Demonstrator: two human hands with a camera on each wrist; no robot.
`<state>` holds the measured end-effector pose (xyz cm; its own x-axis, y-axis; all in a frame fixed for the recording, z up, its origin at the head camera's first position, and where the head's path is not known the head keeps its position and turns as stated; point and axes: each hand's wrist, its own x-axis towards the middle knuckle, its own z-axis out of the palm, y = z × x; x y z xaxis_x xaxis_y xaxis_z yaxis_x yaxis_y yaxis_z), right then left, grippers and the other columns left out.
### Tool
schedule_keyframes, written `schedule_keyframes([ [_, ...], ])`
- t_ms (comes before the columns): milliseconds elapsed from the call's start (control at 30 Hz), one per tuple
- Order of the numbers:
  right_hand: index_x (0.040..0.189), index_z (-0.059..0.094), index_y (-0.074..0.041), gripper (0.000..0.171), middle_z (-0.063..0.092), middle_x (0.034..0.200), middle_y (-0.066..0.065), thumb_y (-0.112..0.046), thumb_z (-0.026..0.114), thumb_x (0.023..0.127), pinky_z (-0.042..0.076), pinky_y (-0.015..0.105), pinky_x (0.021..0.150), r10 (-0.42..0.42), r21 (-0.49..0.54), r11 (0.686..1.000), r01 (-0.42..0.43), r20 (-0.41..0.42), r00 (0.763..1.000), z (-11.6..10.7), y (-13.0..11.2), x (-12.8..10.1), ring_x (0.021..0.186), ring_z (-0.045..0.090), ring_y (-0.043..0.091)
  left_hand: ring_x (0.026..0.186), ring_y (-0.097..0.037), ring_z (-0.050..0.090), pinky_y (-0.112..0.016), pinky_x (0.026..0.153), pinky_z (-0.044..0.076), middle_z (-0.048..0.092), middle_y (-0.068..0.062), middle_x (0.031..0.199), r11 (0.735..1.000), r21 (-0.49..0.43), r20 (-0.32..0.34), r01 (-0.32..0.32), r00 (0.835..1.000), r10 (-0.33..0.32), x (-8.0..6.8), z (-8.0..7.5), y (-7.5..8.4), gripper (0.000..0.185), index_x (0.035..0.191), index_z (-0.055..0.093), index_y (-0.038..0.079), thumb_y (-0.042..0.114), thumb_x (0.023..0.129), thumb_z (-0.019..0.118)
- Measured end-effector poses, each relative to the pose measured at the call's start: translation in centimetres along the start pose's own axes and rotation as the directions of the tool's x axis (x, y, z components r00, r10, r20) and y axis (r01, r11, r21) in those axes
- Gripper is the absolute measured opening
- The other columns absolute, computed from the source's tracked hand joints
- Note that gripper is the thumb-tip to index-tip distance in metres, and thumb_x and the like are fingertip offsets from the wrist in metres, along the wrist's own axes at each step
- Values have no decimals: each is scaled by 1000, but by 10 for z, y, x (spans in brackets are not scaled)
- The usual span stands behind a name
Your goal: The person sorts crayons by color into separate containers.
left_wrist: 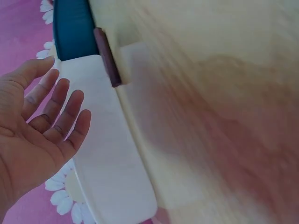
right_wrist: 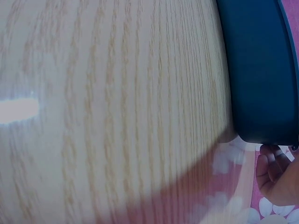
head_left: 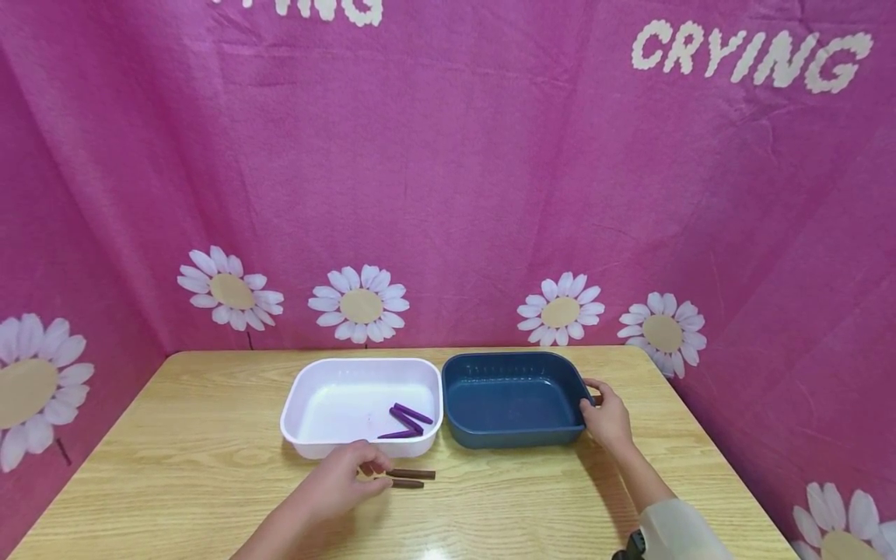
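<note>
My left hand (head_left: 350,476) is over the table in front of the white bin, close to two slim brown crayon-like sticks (head_left: 413,474) lying side by side. In the left wrist view its fingers (left_wrist: 70,114) are loosely spread and hold nothing; only one brown stick (left_wrist: 108,58) shows there. The right hand (head_left: 607,416) grips the right end of the dark blue bin (head_left: 514,440), thumb at the rim. Its fingers (right_wrist: 271,163) curl against the bin's outer end in the right wrist view. Purple sticks (head_left: 406,420) lie inside the white bin (head_left: 329,447), at its right front corner.
Both bins stand side by side at the back of the wooden table (head_left: 210,435), white on the left and blue on the right. A pink curtain (head_left: 448,194) with daisies hangs behind and beside the table.
</note>
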<state>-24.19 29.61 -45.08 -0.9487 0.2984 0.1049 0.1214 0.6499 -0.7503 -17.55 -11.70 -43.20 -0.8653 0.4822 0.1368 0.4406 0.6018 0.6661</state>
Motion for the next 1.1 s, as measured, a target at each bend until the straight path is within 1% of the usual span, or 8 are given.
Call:
schedule_keyframes([
  [100,132,47,0,43,58,102,27,-8,49,89,43,24,62,3,-2,1000,-3,1,1000,0,0,-1,88,56,32,82,-13,58,-28,74,47,67,1,89,1000,-1,3,1,1000,-1,-2,2,-7,15,90,69,10,21,80,70],
  [200,132,46,0,43,58,103,27,-8,48,89,43,24,62,6,-1,1000,-6,4,1000,0,0,-1,88,56,33,83,-14,58,-30,76,48,67,3,90,1000,22,2,0,1000,0,-5,5,-13,14,90,69,11,21,80,70],
  [400,131,47,1,43,58,103,27,-8,49,89,43,24,63,6,3,1000,-6,5,1000,1,1,0,90,56,33,85,-16,59,-32,78,49,66,4,91,999,48,-8,-11,1000,12,-8,8,-20,16,92,69,11,20,80,70],
  [667,133,45,0,43,56,105,27,-8,49,91,44,24,62,25,5,1000,-25,15,1000,1,1,1,88,55,33,85,-16,59,-33,80,49,66,1,91,992,115,-27,-57,998,61,-8,7,-26,19,94,67,8,20,79,71],
  [900,133,45,-1,43,56,106,27,-8,49,91,44,23,61,34,5,999,-34,24,999,1,2,1,87,56,32,81,-13,56,-31,77,47,63,2,86,986,157,-8,-63,998,65,-5,9,-28,17,92,67,7,18,79,70],
  [1100,133,44,0,43,56,105,27,-8,49,91,44,24,61,25,13,1000,-25,28,999,1,1,1,86,56,32,81,-14,58,-31,77,48,65,2,85,971,224,6,-82,997,83,-1,13,-28,14,90,68,9,16,78,69],
])
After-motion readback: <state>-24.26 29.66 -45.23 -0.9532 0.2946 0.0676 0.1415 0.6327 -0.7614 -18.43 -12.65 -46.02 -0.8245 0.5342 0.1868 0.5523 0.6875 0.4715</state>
